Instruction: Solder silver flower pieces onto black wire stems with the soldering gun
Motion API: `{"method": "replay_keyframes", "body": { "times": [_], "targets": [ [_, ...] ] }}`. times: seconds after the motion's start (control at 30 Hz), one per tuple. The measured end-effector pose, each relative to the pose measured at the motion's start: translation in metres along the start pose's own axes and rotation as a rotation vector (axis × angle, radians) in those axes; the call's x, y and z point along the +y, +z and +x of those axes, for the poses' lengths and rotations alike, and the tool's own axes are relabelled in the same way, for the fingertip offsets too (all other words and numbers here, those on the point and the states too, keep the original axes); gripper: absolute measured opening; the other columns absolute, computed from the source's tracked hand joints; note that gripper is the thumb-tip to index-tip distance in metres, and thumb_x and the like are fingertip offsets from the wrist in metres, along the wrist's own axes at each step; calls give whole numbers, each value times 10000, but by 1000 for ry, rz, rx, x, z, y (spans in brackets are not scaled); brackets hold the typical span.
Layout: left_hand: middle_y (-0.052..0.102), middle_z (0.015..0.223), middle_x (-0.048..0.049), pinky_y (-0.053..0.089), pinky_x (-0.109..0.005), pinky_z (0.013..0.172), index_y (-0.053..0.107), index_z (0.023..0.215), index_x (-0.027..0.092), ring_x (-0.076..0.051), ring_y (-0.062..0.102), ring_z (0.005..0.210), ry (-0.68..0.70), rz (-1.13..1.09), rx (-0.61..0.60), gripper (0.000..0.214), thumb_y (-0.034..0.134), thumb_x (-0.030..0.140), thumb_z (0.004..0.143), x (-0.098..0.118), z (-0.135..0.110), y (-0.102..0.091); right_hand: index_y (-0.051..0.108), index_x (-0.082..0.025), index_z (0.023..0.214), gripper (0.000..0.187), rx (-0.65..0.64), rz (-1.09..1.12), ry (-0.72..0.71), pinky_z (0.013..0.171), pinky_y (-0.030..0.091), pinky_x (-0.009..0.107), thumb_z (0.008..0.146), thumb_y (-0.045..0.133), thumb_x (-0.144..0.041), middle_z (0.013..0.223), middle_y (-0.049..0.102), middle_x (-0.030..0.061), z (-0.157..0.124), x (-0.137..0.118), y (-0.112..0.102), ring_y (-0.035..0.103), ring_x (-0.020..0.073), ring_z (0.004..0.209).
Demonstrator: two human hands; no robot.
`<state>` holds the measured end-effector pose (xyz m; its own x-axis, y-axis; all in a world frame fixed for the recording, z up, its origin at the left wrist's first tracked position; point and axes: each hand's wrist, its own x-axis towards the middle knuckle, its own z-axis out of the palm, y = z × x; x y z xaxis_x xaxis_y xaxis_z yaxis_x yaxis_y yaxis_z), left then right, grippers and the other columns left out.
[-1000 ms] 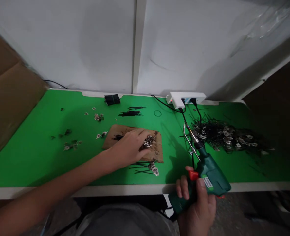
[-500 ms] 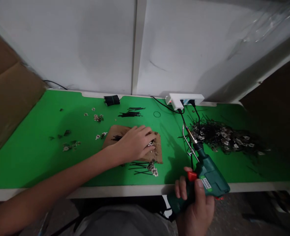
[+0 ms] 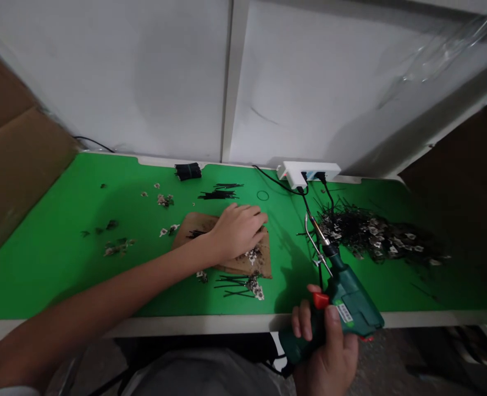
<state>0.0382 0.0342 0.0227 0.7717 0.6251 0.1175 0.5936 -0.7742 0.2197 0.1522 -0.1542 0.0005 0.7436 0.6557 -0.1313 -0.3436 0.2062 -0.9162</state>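
Right hand (image 3: 330,357) grips green soldering gun (image 3: 353,300) over bench's front edge (image 3: 177,325); left hand (image 3: 239,231) over cardboard pad (image 3: 194,221), grip cannot be told.

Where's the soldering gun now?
Lower right of the head view: the soldering gun is gripped in the right hand, pointing toward the white power strip.

I see a white power strip (image 3: 309,166). Left of it, nearer to me, lies a thin ring (image 3: 263,199). Behind the strip stands a pale wall (image 3: 177,82), far to its left brown cardboard (image 3: 16,159), high to its right clear plastic (image 3: 445,55).
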Motion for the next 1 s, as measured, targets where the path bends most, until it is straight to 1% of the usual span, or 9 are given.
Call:
{"method": "replay_keyframes", "body": {
  "times": [0.17,0.27,0.33,0.4,0.53,0.67,0.73,0.87,1.0],
  "targets": [
    [686,930,-85,470,-332,714,706,919,154,-213,644,824,35,9,-46,209,505,178,971,-1,8,0,697,-192,932,140,2,-7,-21,422,335,203,908,678,-329,541,455,-68,0,0,-1,392,79,429],
    [684,900,-86,457,-331,710,712,872,150,-220,636,850,114,42,-53,221,509,146,959,-1,9,-3,696,-196,941,136,-3,-8,-23,428,343,206,918,665,-327,542,454,-68,0,1,-2,395,81,432],
    [689,906,-80,443,-331,718,721,852,161,-229,636,891,176,59,-67,218,535,174,963,-1,10,-5,696,-203,944,125,0,-4,-19,430,345,205,921,662,-321,548,459,-67,0,1,-2,393,81,435],
    [693,913,-71,430,-332,723,728,856,175,-229,636,902,200,56,-71,247,532,238,992,-1,10,-8,698,-207,953,119,6,4,-18,431,344,203,921,663,-316,569,481,-61,-1,1,-2,387,77,437],
    [692,941,-56,416,-318,758,705,984,175,-204,627,895,199,-9,-53,255,484,291,1038,-5,4,-14,702,-197,967,135,9,6,-12,429,339,203,926,655,-317,661,566,-25,-1,3,-2,381,64,439],
    [670,1084,-77,423,-324,811,669,1105,176,-221,610,980,297,-53,-88,286,580,425,997,-11,-14,-14,698,-203,954,130,5,13,8,438,341,207,936,646,-320,570,479,-57,-1,4,-4,394,79,437],
    [654,1151,-98,427,-341,835,657,1138,166,-243,604,1028,321,-24,-91,321,637,435,963,-13,-23,-10,695,-203,944,127,-5,16,9,443,344,211,937,641,-318,553,462,-60,-1,4,-4,399,85,440],
    [656,1167,-99,419,-356,849,657,1106,162,-246,617,1031,304,-27,-121,276,670,388,948,-13,-34,-5,685,-212,963,117,-9,22,12,446,342,215,944,632,-314,554,466,-59,-2,3,-5,400,91,446],
    [688,1159,-77,371,-376,856,662,1077,181,-254,623,1060,271,-51,-121,271,668,418,946,-8,-37,-9,684,-214,973,112,-11,25,6,447,344,218,945,634,-311,561,468,-62,-2,4,-6,401,91,441]
  ]
}}
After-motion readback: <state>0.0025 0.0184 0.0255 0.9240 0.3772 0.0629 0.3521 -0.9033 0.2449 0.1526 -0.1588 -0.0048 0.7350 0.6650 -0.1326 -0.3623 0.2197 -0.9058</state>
